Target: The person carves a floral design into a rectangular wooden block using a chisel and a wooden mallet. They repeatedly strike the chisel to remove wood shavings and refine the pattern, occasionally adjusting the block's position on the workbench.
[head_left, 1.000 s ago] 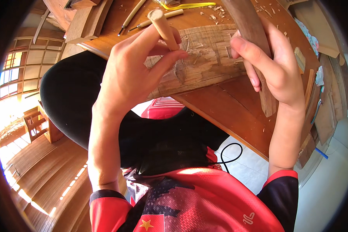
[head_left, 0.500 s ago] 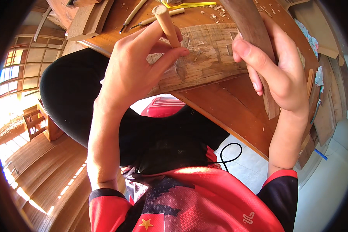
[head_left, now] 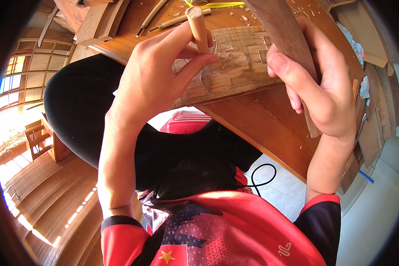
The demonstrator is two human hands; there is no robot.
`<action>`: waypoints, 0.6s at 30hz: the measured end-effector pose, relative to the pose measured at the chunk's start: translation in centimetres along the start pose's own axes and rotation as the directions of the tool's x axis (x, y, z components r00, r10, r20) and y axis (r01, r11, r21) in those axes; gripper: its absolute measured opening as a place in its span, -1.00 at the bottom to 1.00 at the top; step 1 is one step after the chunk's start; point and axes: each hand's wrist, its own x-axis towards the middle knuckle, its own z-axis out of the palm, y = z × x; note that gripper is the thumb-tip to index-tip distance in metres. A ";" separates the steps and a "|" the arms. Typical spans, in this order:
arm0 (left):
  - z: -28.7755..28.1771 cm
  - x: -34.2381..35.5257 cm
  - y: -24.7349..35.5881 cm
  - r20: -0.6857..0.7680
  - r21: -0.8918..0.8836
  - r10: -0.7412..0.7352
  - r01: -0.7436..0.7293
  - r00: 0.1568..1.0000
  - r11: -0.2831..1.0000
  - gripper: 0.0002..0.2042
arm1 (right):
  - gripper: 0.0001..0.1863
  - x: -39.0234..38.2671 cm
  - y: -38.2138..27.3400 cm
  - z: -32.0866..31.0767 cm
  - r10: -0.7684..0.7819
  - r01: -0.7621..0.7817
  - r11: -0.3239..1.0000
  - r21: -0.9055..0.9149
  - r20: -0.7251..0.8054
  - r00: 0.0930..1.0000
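My left hand [head_left: 148,77] is closed round a carving chisel with a round pale wooden handle [head_left: 199,33]. The handle stands upright with its butt end up, over a rough wooden plank [head_left: 248,66] whose top shows cut marks and loose chips. The chisel's lower end is hidden, so I cannot tell whether it touches the plank. On the right, my right hand [head_left: 321,84] grips a dark flat wooden bar [head_left: 281,31], thumb across its face. The bar slants over the plank's right part, apart from the chisel handle.
Two more carving tools, one [head_left: 151,17] steeply slanted and another [head_left: 177,21] flatter, lie on the brown table [head_left: 261,119] beyond the plank. A yellow strap [head_left: 219,5] and wood shavings are near them. Wooden blocks [head_left: 104,22] stand far left; boards [head_left: 377,113] are at right.
The top of the chisel handle has shifted slightly to the right in my left hand. The dark bar's upper part has moved a little to the left. Both hands keep their hold.
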 end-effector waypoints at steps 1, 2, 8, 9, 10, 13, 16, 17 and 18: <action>0.0 0.1 0.3 0.003 -0.015 -0.010 0.010 1.000 1.000 -0.78 | -0.52 0.0 -0.1 0.0 -0.005 0.005 1.000 -0.001 -0.010 1.000; -0.1 0.2 0.4 0.007 -0.028 -0.021 0.021 1.000 0.999 -0.77 | -0.52 -0.1 -0.2 0.0 -0.006 0.006 1.000 -0.006 -0.011 1.000; 0.2 0.0 0.1 0.002 0.052 -0.001 0.001 1.000 0.999 -0.75 | -0.53 -0.3 -0.3 0.0 -0.004 0.004 0.997 -0.072 -0.003 1.000; 0.1 0.0 0.2 0.007 0.047 -0.001 0.001 1.000 0.999 -0.76 | -0.54 -0.4 -0.4 0.0 -0.007 0.006 0.995 -0.099 -0.011 1.000; 0.0 0.0 0.2 0.012 0.043 -0.002 0.001 1.000 0.999 -0.76 | -0.54 -0.5 -0.5 0.0 -0.011 0.009 0.992 -0.124 -0.017 1.000; -0.1 0.2 0.4 0.017 0.029 -0.014 0.013 1.000 0.999 -0.76 | -0.56 -0.6 -0.6 -0.1 -0.022 0.019 0.990 -0.142 -0.020 1.000; -0.2 0.3 0.3 0.017 0.010 -0.041 0.041 0.999 0.999 -0.75 | -0.56 -0.8 -0.9 -0.4 -0.006 0.001 0.987 -0.159 -0.035 0.999; -0.2 0.3 0.2 0.018 0.006 -0.055 0.055 0.998 0.998 -0.75 | -0.56 -0.8 -0.9 -0.3 -0.006 -0.001 0.987 -0.163 -0.042 0.999; -0.2 0.2 0.2 0.014 0.003 -0.057 0.057 0.998 0.998 -0.75 | -0.56 -0.8 -0.9 -0.2 -0.005 -0.003 0.986 -0.167 -0.050 0.999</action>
